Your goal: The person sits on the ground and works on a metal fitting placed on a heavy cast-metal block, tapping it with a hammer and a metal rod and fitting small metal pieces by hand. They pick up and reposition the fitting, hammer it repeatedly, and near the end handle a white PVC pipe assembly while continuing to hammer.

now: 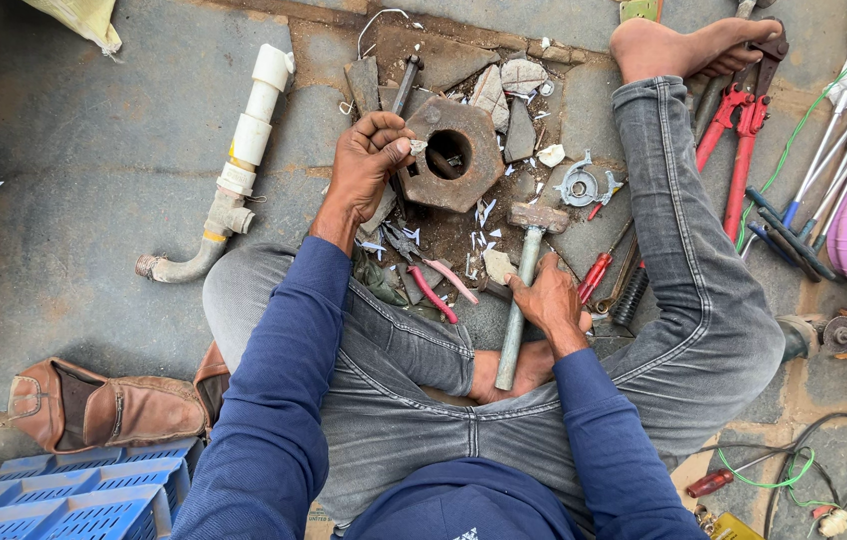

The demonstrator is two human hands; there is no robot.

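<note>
Hammer point(524, 275) in our right hand point(549, 300), fingers wrapped round its metal handle, head resting on the ground beside a rusty hexagonal block point(452, 155); our left hand point(369, 155) pinched a small pale fragment point(418, 147) (kind unclear) at the block's rim, broken shards point(504, 95) lying around.

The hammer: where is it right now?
In the head view the hammer lies centre frame on the floor between the person's legs, its handle gripped by the right hand, its head just below the rusty hexagonal block that the left hand touches.
</note>
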